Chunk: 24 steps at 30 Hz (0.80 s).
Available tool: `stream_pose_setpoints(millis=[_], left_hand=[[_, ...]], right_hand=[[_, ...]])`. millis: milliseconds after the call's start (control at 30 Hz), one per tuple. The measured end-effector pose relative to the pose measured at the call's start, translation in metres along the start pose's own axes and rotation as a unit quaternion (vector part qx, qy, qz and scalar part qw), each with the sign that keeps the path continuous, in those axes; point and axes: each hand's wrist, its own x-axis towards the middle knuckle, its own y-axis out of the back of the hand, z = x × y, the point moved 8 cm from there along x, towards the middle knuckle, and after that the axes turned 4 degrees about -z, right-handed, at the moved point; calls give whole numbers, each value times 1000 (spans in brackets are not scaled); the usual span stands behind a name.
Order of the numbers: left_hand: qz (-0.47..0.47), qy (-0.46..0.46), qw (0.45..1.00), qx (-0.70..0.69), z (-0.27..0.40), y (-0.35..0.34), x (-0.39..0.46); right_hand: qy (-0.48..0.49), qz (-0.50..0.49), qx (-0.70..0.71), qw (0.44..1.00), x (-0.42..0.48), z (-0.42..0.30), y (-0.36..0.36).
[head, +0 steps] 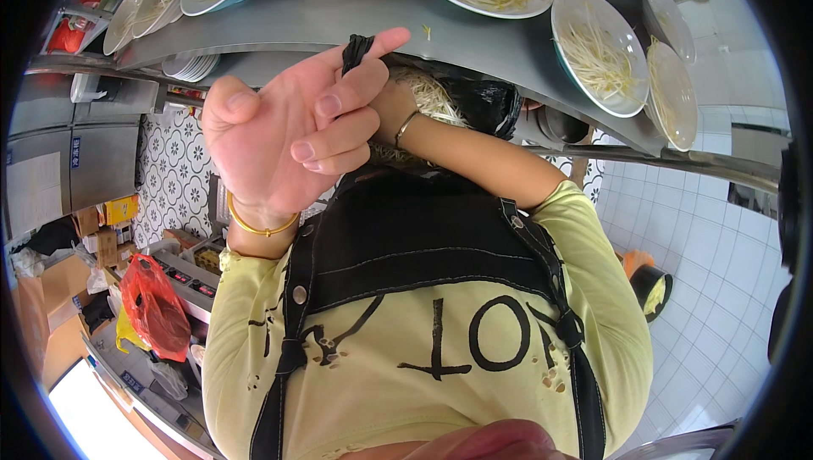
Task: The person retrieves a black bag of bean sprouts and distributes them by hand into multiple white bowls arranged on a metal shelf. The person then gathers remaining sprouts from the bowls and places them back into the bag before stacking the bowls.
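Observation:
My left hand [298,117] is raised close to the camera, palm up, with a gold bangle on its wrist. Its thumb stands apart, the index finger points forward and the other fingers curl loosely; the palm shows nothing in it. A bunched black band [357,53] goes around the index finger; whether it is plastic or cloth is unclear. Lower down, my right hand [395,104] reaches into a heap of bean sprouts [435,94] in a black plastic bag [486,104]. Its fingers are hidden behind my left hand and among the sprouts.
Several white-and-blue bowls of bean sprouts [600,53] line the steel counter [356,15] ahead. White plates [190,67] and a dark round pan [565,126] sit on the shelf below. A red plastic bag [152,307] lies at the left, and a black bucket [652,291] stands on the right.

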Motion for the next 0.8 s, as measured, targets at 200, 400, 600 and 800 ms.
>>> stream_pose_setpoints(millis=[200,400,600,800], left_hand=[[7,19,1000,7,-1,-2,-4],[1,25,1000,16,2,-3,-8],[-13,23,1000,5,9,-2,-12],[-31,1,999,19,16,-9,-18]], right_hand=[[-67,41,38,996,20,-4,-53],[103,43,104,988,-15,-47,9],[162,65,197,965,22,-22,-27],[217,70,144,963,-42,-31,119]])
